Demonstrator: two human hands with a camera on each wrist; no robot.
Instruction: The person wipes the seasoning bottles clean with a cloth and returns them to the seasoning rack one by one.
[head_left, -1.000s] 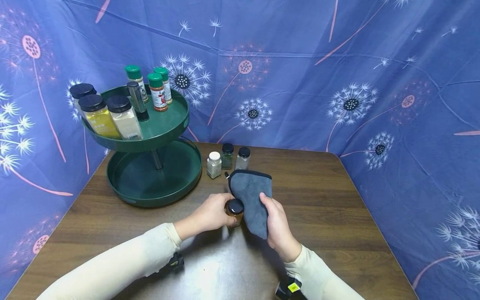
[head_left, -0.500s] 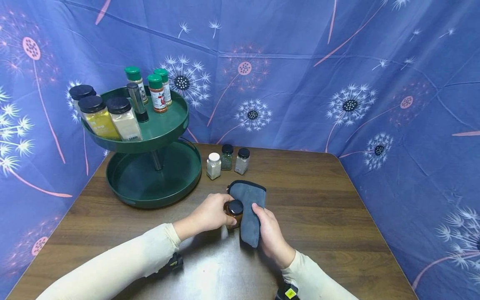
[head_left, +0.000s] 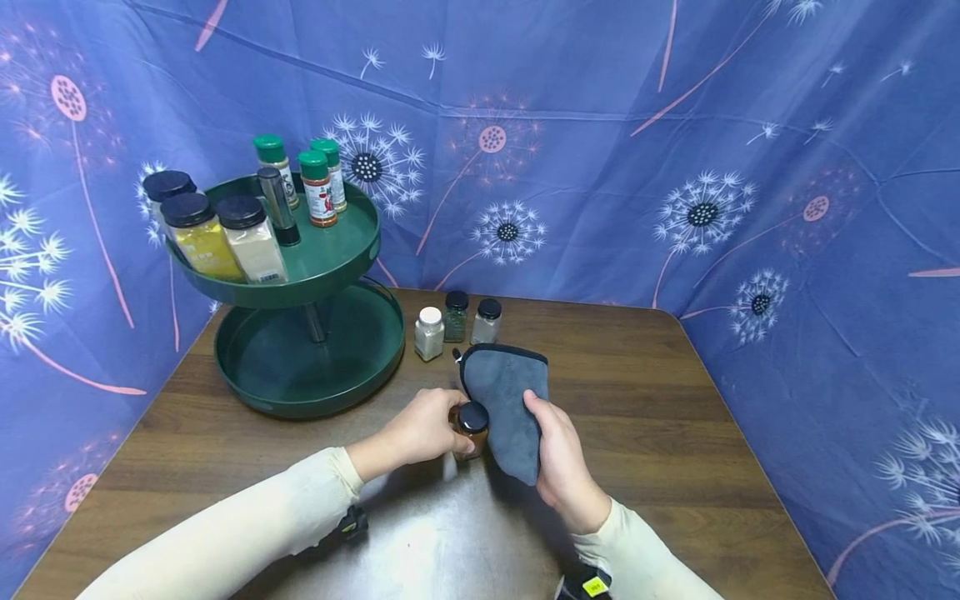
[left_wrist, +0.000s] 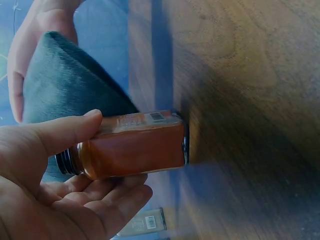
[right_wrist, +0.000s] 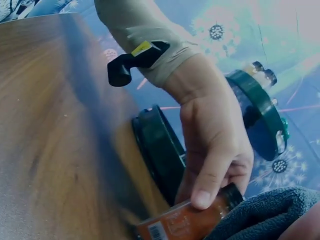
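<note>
In the head view my left hand (head_left: 426,425) grips a small square spice jar (head_left: 472,418) with a black lid, upright at the table's middle. The left wrist view shows orange-red powder filling the jar (left_wrist: 135,151), thumb on one side and fingers on the other. My right hand (head_left: 562,458) holds a folded grey-blue cleaning cloth (head_left: 504,400) with dark edging, thumb on top. The cloth lies against the jar's right side. Seen from the right wrist, the plush cloth (right_wrist: 270,212) overlaps the jar beside its lid.
A green two-tier turntable rack (head_left: 262,400) stands at the back left, its upper tier holding several spice bottles and a tall grey cylinder (head_left: 277,206). Behind the hands stand a white-lidded jar (head_left: 429,335) and two black-lidded jars (head_left: 486,323). Patterned blue fabric (head_left: 600,167) hangs around the table.
The right hand slid the cloth toward the body along the jar's side, then back away from it, the cloth spreading wider again. The left hand and jar stayed in place.
</note>
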